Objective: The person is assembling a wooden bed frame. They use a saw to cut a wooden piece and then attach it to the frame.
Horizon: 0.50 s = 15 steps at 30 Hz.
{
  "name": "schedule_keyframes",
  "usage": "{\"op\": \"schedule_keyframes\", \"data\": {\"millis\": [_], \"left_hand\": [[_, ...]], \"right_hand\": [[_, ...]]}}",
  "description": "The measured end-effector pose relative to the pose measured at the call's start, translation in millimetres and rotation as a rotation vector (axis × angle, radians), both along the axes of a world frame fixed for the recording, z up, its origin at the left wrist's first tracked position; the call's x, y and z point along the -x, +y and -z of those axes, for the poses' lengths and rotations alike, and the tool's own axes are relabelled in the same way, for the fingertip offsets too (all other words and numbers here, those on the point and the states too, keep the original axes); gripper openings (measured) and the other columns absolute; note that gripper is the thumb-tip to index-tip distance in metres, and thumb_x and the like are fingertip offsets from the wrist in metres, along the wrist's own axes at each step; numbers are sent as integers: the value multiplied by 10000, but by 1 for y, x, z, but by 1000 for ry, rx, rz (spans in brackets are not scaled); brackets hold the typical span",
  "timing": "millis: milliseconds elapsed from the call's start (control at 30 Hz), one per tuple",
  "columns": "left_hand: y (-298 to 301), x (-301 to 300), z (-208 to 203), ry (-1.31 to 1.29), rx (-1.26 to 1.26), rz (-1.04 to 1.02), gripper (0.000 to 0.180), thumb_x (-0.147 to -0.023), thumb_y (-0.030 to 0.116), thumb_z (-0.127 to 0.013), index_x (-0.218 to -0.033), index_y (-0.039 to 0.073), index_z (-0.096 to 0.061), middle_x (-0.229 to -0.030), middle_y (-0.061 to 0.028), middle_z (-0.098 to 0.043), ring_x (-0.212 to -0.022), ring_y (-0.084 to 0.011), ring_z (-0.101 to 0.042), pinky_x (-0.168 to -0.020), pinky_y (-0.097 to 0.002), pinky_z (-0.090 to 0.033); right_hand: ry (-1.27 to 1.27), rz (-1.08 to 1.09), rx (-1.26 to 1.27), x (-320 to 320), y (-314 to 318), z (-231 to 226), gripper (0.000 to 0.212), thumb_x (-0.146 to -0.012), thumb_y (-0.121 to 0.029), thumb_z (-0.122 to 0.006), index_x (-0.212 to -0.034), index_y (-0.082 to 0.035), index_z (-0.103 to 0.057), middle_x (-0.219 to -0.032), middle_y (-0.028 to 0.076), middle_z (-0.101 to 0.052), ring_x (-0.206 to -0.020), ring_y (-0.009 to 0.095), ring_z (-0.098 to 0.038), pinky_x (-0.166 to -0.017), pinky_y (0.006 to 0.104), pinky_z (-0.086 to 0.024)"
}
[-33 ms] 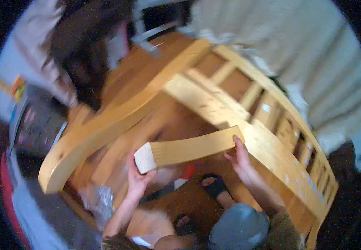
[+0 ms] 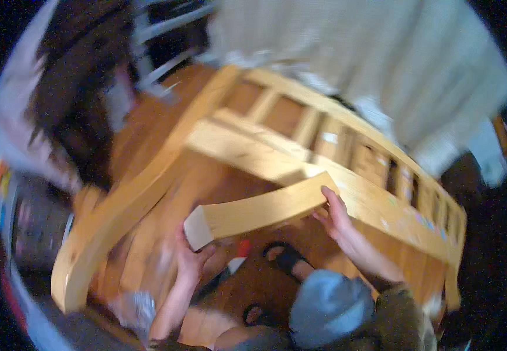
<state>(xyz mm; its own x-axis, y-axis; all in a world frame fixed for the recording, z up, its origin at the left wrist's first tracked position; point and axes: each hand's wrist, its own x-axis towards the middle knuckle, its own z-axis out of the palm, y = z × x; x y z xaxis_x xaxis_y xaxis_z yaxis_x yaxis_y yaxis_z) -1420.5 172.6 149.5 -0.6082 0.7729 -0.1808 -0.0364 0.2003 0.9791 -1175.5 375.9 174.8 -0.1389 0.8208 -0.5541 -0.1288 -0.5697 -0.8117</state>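
Note:
Between my two hands is a curved, thick piece of light wood (image 2: 265, 207) with a pale, squared-off end face at its left. My left hand (image 2: 190, 257) cups that pale end from beside and below, thumb under it. At the other end, my right hand (image 2: 335, 216) grips the corner with its fingers; part of them is hidden behind the wood. The piece is held in the air, its right end higher in view, in front of a large slatted wooden frame (image 2: 259, 153). A long curved leg (image 2: 119, 205) joins that frame at the left.
Below my hands, a long dark item with a red and white end (image 2: 239, 257) lies on the wooden floor, near my sandalled foot (image 2: 285, 257). Crumpled clear plastic (image 2: 139, 310) is at lower left. A pale curtain (image 2: 359, 70) hangs behind the frame. A blue-grey rounded shape (image 2: 329, 307) fills the lower middle.
The view has turned, so the slatted frame and its curved leg sit further left. The held wood has tilted slightly, and both hands keep their hold.

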Motion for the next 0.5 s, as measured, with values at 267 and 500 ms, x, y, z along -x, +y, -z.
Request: {"op": "schedule_keyframes", "data": {"millis": [267,500], "left_hand": [[120,-77,-96,226,-521,483,767,-546,-88,-589,-1228,59,-271,-1155,-81,-388,-1078,-220,-378,-947,-335,-282],[117,-124,-149,49,-587,594,754,-578,-51,-564,-1249,3,-223,-1223,-115,-341,-1131,-227,-342,-973,-329,-226]], "right_hand": [[-282,314,-324,-167,-35,-159,521,-705,-398,-583,-1062,-63,-406,-1014,65,-433,-959,183,-396,-796,406,-348],[-285,349,-555,-226,-65,-192,452,-742,-333,-580,-1075,-71,-422,-961,33,-483,-874,125,-447,-730,314,-392]]}}
